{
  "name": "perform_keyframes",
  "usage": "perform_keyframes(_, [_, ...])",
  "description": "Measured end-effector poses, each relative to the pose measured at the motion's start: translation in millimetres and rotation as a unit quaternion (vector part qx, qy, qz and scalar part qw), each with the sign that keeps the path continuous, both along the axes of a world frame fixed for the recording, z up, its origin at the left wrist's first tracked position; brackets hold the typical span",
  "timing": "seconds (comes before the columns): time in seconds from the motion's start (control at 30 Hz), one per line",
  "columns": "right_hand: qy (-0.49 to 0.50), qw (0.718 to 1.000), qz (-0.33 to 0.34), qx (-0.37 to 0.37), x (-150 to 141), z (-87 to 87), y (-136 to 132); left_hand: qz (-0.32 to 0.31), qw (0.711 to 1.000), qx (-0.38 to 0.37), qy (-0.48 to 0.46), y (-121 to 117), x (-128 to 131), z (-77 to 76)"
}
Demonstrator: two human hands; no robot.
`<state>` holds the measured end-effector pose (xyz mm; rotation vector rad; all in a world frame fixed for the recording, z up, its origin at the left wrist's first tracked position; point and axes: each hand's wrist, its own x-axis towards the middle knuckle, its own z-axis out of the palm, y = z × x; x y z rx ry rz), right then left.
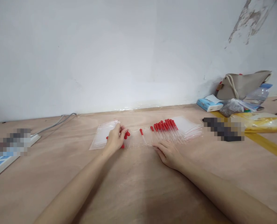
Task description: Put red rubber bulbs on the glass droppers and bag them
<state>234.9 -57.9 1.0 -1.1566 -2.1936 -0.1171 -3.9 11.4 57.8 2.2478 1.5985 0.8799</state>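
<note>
- Droppers (167, 127), red-bulbed and clear-stemmed: a row across the middle of the table (129, 189), between and just beyond the two hands.
- Right hand (168, 154): grip narrow, fingertips closed on a slender clear tube (149, 145), which points leftward.
- Left hand (116, 137): grip narrow, thumb and fingers drawn together at several red bulbs (128, 133); whether these are held or merely touched cannot be told. Other red spots show beside and below the hand.
- Between the hands: loose tubes (133, 140), side by side, their outlines faint; near their right end, a single red bulb (141, 132) stands out.
- Beyond the right hand: the densest group of droppers, bulbs toward the wall (105, 56), stems slanting nearer.
- Flanking the row: flat plastic bags, a left stack (98, 137) partly behind the left hand and a right stack (186, 126) just beside the bulbs.
- Farther right: a blue tissue pack (205, 105), a clear bag of small items (233, 108), a grey bag (247, 85) with a rope handle, a yellow packet (261, 127) and a dark object (233, 137), partly pixelated.
- Far left: a white power strip (10, 166), partly pixelated, with a grey cable (56, 123).
</note>
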Motion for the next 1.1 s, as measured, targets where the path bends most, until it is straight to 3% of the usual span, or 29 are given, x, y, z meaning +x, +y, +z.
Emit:
perform_keyframes(0.1, [0.007, 1.000, 0.008, 0.000, 0, -0.4, 1, -0.101, 0.985, 0.006, -0.142, -25, 2, -19.9])
perform_keyframes(0.2, [0.010, 1.000, 0.018, 0.006, 1, -2.7, 3, -0.100, 0.984, 0.015, -0.145, -34, 2, -38.2])
perform_keyframes(0.27, [0.013, 1.000, 0.022, 0.005, 2, -4.4, 4, -0.081, 0.989, 0.031, -0.124, -33, 0, -42.5])
perform_keyframes(0.37, [0.018, 0.999, 0.027, 0.002, 3, -5.4, 4, -0.047, 0.990, 0.043, -0.125, -24, -6, -33.6])
perform_keyframes(0.47, [0.018, 0.999, 0.030, 0.000, 3, -4.4, 3, -0.008, 0.991, 0.048, -0.123, -5, -13, -13.0])
perform_keyframes(0.6, [0.020, 0.999, 0.031, -0.004, 4, -4.3, 3, 0.007, 0.999, 0.029, -0.022, 31, -23, 7.7])
perform_keyframes(0.8, [0.021, 0.999, 0.040, -0.014, 4, -8.0, 4, 0.010, 0.999, -0.045, 0.021, 71, -26, 3.6])
perform_keyframes(1.1, [0.018, 0.999, 0.039, -0.022, 2, -2.9, 2, 0.044, 0.996, -0.075, -0.020, 73, -20, 1.9])
